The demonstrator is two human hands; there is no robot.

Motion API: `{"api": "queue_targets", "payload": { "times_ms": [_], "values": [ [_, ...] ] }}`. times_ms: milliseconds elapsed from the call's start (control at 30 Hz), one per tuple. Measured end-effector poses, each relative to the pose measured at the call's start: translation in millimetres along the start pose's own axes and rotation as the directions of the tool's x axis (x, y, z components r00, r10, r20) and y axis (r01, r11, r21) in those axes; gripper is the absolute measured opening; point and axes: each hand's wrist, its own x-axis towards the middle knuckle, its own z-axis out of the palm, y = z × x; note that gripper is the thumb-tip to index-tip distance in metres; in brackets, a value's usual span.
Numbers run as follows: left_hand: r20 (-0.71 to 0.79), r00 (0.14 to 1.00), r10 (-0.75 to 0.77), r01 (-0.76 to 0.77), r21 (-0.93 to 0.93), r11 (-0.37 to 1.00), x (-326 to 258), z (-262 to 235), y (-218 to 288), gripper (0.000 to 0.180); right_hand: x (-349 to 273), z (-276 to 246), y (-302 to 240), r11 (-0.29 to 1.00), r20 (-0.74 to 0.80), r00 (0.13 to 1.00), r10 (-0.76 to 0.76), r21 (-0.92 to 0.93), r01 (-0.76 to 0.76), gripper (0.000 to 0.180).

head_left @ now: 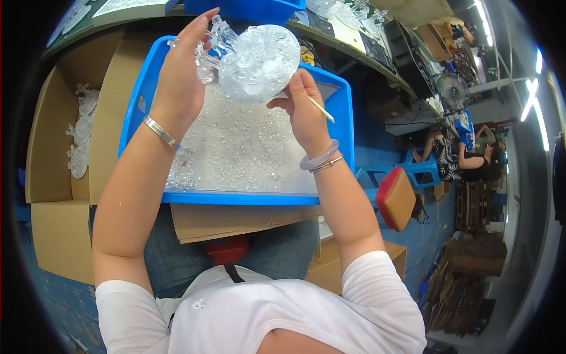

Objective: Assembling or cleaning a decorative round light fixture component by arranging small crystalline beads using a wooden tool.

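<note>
Above the blue bin I hold up a clear plastic piece (259,64) with a round, dish-like disc and several branching arms. My left hand (186,76), long fingers pointing up, is against the branching side, and clear tips show on both sides of it. At the disc's lower right edge, my right hand (306,109) pinches the rim between thumb and fingers. A thin cream-coloured stick (321,110) juts out of that same hand. The blue bin (242,198) below has a pale bottom strewn with small clear bits (236,141).
At left, an open cardboard box (44,141) holds clear plastic pieces (82,135). A green workbench (342,44) runs behind, with another blue bin (247,7). On the right are a red-edged stool (396,199), a fan (452,88) and a seated person (471,159).
</note>
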Motion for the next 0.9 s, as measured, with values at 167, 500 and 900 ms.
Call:
{"api": "queue_targets", "payload": {
  "times_ms": [167,500,900],
  "values": [
    [0.239,0.888,0.392,-0.451,0.615,0.647,-4,3,0,0.047,-2,-3,-21,0.952,-0.185,0.983,-0.017,0.298,0.072,0.023],
    [0.469,0.742,0.479,-0.669,0.47,0.576,-18,11,15,0.025,4,-12,-9,0.987,-0.138,0.981,0.136,0.109,-0.121,0.026],
    [0.515,0.696,0.501,-0.717,0.534,0.448,-22,10,18,0.025,2,-25,-17,0.995,-0.315,0.944,-0.097,-0.017,0.096,0.039]
  ]
}}
